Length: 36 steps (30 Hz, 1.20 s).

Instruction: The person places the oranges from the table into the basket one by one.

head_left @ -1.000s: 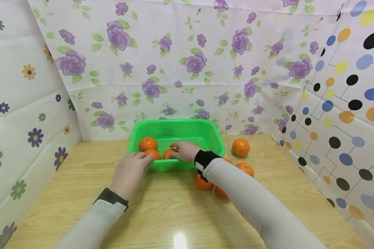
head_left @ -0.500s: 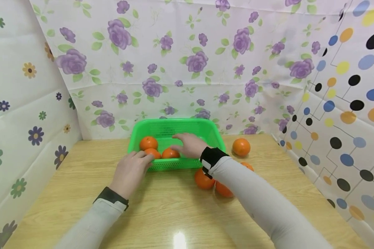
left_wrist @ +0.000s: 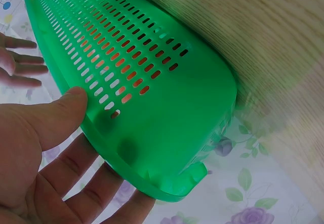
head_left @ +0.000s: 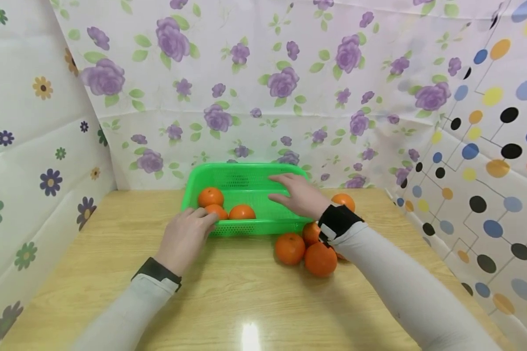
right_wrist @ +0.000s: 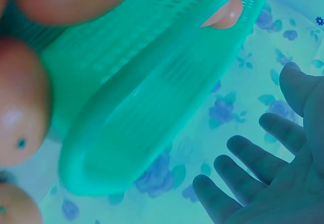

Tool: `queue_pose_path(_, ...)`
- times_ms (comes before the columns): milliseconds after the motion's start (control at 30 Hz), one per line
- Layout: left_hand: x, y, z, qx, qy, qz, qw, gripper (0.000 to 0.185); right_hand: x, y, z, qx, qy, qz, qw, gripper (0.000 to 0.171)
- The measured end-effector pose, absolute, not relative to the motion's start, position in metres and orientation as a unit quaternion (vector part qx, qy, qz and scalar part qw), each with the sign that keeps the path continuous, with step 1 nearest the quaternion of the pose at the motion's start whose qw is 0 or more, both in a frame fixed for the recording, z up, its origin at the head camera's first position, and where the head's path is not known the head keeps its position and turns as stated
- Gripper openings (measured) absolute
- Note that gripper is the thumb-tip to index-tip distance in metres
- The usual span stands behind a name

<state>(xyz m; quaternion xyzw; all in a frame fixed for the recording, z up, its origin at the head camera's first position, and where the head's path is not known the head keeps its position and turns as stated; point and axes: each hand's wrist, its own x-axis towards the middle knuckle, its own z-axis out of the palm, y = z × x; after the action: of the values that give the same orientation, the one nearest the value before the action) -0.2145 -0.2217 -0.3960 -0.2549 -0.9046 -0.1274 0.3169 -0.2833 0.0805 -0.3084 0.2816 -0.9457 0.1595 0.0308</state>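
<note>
My left hand (head_left: 186,239) holds the near left rim of a green perforated plastic basket (head_left: 268,227). In the left wrist view its thumb lies on the outside of the basket wall (left_wrist: 157,138), with the fingers over the rim. Three oranges are inside: one at the left (head_left: 211,197), one partly behind my left fingers (head_left: 217,211), and another orange (head_left: 242,212) beside it. My right hand (head_left: 302,196) hovers over the basket's right end, fingers spread and holding nothing. The right wrist view shows this hand (right_wrist: 263,183) apart from the basket.
On the wooden table (head_left: 228,287), several oranges cluster right of the basket, among them a front orange (head_left: 320,259) and a left one (head_left: 290,248). My right wrist partly hides others, including a farther orange (head_left: 343,201). A flowered cloth (head_left: 254,87) hangs behind the basket.
My right hand has let go of the orange beside the left one in the basket, then moved up and to the right. The left hand stays on the rim.
</note>
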Motion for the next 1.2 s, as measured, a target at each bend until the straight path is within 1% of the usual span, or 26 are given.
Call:
queue_pose_path(267, -0.214, -0.221, -0.395, -0.248, -0.911, -0.115, 0.309, 0.019, -0.272, 0.110, -0.315, 0.280, -0.954, 0.082, 0.076, 0.062)
queue_pose_path(633, -0.214, -0.222, -0.395, -0.247, -0.911, -0.115, 0.309, 0.020, -0.272, 0.155, -0.337, 0.262, -0.955, 0.078, 0.115, 0.063)
queue_pose_path(833, -0.216, -0.223, -0.398, -0.245, -0.912, -0.115, 0.310, 0.021, -0.271, 0.173, -0.338, 0.264, -0.952, 0.063, 0.140, 0.061)
queue_pose_path(967, -0.215, -0.223, -0.398, -0.244, -0.911, -0.115, 0.310, 0.021, -0.273, 0.183, -0.338, 0.254, -0.954, 0.066, 0.142, 0.062)
queue_pose_path(1200, -0.215, -0.223, -0.398, -0.247, -0.908, -0.118, 0.317, 0.020, -0.283, 0.204, -0.344, 0.217, -0.966, 0.056, 0.128, 0.059)
